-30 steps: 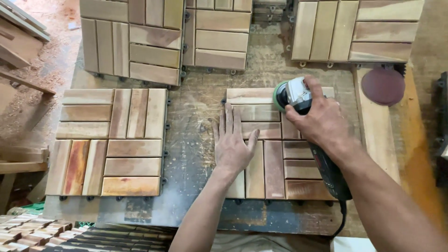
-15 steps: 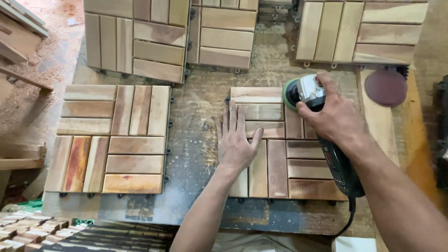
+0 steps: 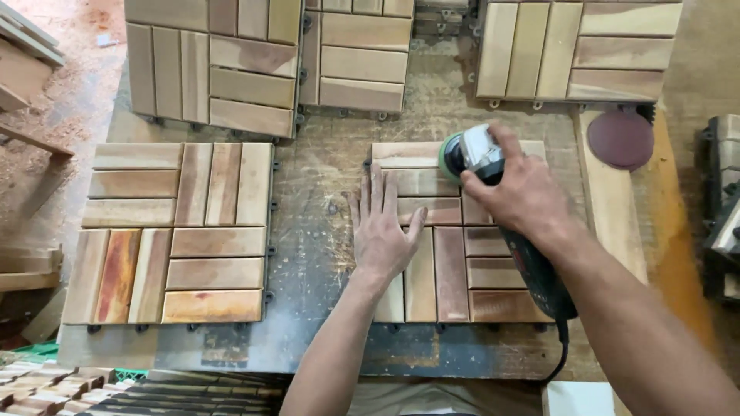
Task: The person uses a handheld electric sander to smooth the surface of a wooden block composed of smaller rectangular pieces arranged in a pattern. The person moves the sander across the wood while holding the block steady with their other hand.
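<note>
1. The right hand (image 3: 518,192) wraps its grip tight around the head of a corded sander (image 3: 470,154), whose green-rimmed pad sits on the far edge of a slatted wooden tile (image 3: 455,270) lying on the worktop (image 3: 316,192)
2. The left hand (image 3: 380,227) holds nothing: it lies flat with fingers spread wide on the tile's near-left slats, pinning it down
3. The sanding goes best, I judge, with the pad kept flat on the slats, since a tilted pad digs an edge into the wood
4. Light, even pressure and travel along each slat's grain should serve (the slats run two ways, so the direction has to change block by block)
5. The flat hand ought to stay well apart from the pad, and the cord (image 3: 561,354) trailing off the near edge should hang clear of the tile
6. Another tile (image 3: 173,231) lies to the left, more tiles (image 3: 270,62) lie beyond, and a round dark red disc (image 3: 620,139) rests on a plank to the right
</note>
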